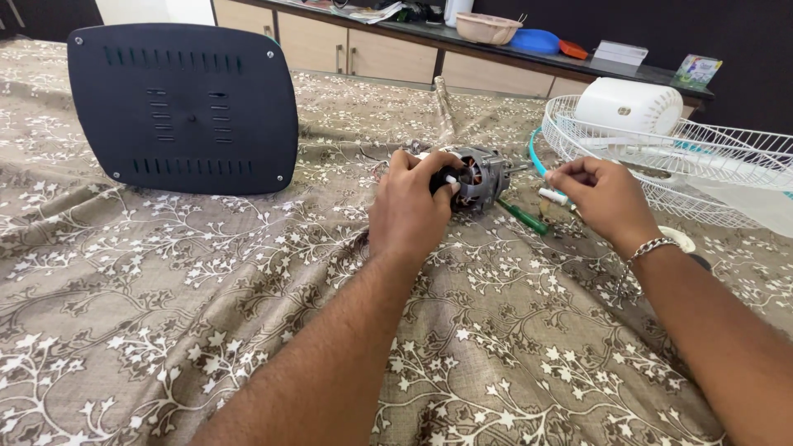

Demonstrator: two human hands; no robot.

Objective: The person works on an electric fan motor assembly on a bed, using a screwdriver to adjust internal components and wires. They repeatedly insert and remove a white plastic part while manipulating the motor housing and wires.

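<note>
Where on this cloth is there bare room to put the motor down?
Bare cloth lies in front of the dark panel, left of the left hand, and between both forearms. It is crowded around the motor: green screwdriver, right hand and white fan grille sit close together.

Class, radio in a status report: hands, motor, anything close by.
Left hand grips fan motor. Right hand pinches small white piece. Green screwdriver lies beside motor.

We see bright, even daylight with soft shadows under our arms. The near cloth (248,330) is sharp, the far counter (496,49) slightly soft, and edges bow outward.
</note>
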